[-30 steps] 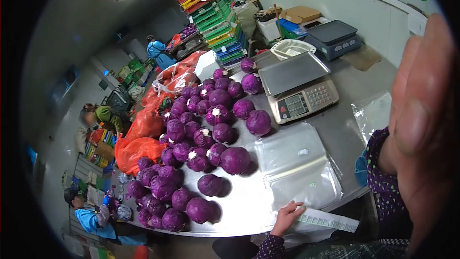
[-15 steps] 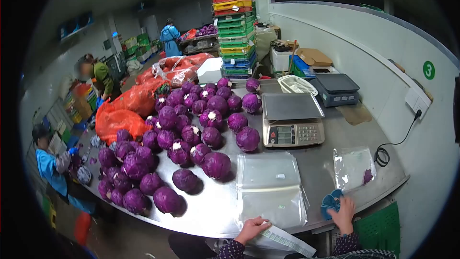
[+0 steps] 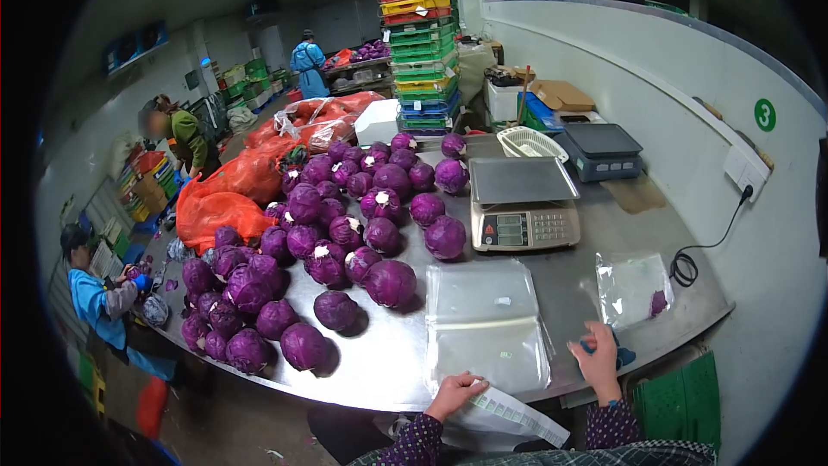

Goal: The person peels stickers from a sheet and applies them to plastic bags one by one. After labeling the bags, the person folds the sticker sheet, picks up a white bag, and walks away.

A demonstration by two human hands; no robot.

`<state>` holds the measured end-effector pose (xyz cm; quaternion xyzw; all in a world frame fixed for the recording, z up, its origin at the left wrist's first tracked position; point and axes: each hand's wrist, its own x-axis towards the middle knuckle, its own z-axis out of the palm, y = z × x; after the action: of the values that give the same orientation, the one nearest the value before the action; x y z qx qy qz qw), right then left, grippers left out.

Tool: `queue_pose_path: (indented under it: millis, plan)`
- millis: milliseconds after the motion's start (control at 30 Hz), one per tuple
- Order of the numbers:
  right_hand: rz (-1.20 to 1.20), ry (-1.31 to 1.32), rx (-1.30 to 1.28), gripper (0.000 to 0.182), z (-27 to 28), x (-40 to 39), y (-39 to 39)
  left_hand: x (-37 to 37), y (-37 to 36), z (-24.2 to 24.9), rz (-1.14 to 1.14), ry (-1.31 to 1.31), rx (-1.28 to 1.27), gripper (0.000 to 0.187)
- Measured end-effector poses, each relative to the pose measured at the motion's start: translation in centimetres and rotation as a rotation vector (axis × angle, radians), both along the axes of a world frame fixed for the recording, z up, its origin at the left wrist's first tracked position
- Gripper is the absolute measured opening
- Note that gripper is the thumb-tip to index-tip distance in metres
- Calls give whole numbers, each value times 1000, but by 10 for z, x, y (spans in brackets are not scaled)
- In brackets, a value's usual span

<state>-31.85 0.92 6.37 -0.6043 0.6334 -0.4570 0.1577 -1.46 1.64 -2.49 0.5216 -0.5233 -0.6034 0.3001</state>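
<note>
My left hand (image 3: pixel 457 394) pinches the upper end of a white sheet of labels (image 3: pixel 516 414) at the table's front edge. The sheet slants down to the right, with a row of small green printed labels along it. Just beyond lie flat clear plastic bags (image 3: pixel 483 328) in a stack, a small label on the top one. My right hand (image 3: pixel 597 361) is over the right front of the table, thumb and fingers apart. A crumpled blue cloth (image 3: pixel 624 355) shows beside and partly behind it.
Many red cabbages (image 3: pixel 390 283) cover the table's left half. A scale (image 3: pixel 526 205) stands behind the bags, with a second scale (image 3: pixel 602 152) and a white basket (image 3: pixel 533 143) farther back. Stacked crates (image 3: pixel 423 56) rise behind. Co-workers (image 3: pixel 97 298) stand at the left. A green crate (image 3: pixel 681 401) sits lower right.
My right hand has come off the blue cloth and shifted slightly left, its fingers opening. My left hand keeps hold of the label sheet. The view has shifted slightly.
</note>
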Motion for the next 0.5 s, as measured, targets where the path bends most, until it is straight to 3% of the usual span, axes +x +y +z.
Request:
queue_pose_path:
  millis: [33,100,167,267,300,333,367,500]
  plan:
    - [82,-260,53,49,26,11,-7,1,1,0,12,15,7,27]
    - [218,-396,-59,57,90,27,-15,1,-1,-1,8,-17,-9,27]
    - [400,-355,-426,67,169,46,-12,4,-2,-12,-5,-1,-10,28]
    - [597,-244,-812,115,251,53,1,2,-1,-10,8,-10,-5,27]
    - [662,-75,-1022,130,282,53,3,4,-3,-11,-23,6,-59,27]
    - [574,-54,-1217,131,304,66,5,4,-4,-10,-30,-12,-54,27]
    - [703,235,-1331,109,324,53,3,3,-4,-4,-20,-25,-62,26]
    - [735,172,-1325,108,345,56,22,2,-2,-15,11,-35,-210,24]
